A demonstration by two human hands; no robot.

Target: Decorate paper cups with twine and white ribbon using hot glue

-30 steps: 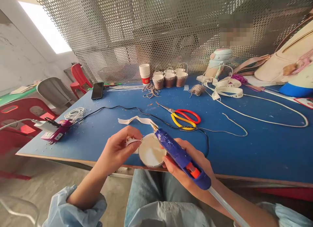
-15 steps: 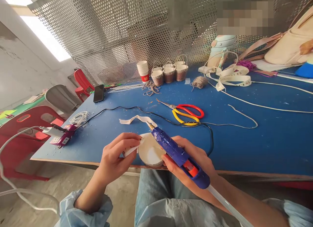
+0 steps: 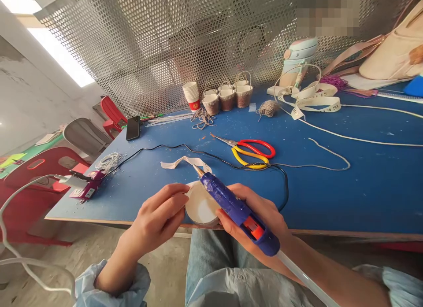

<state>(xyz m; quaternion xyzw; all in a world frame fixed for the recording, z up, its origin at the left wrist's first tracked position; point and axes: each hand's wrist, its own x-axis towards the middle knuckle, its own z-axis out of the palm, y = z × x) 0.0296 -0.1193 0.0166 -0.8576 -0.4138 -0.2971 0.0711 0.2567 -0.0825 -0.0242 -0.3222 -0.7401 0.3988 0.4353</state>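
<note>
Cup (image 3: 202,206) btwn L hand (image 3: 161,216) & R hand (image 3: 253,219), touching both.

Light blue rolled-up sleeves (image 3: 112,282), faded blue jeans (image 3: 209,256), pale grey-blue apron-like cloth (image 3: 244,287).

Open tabletop (image 3: 330,201) right of black cord (image 3: 287,188); scissors (image 3: 253,143) obstruct beyond cup (image 3: 202,205).

The single view comes from a camera worn on the person's head, facing forward and down. It looks from above the lap (image 3: 214,258), with the left hand (image 3: 158,219) and right hand (image 3: 261,214) close below, in the lower middle. Beyond them it takes in the blue desk (image 3: 330,197) and, farther off, the perforated metal panel (image 3: 142,47), which fills much of the top.
</note>
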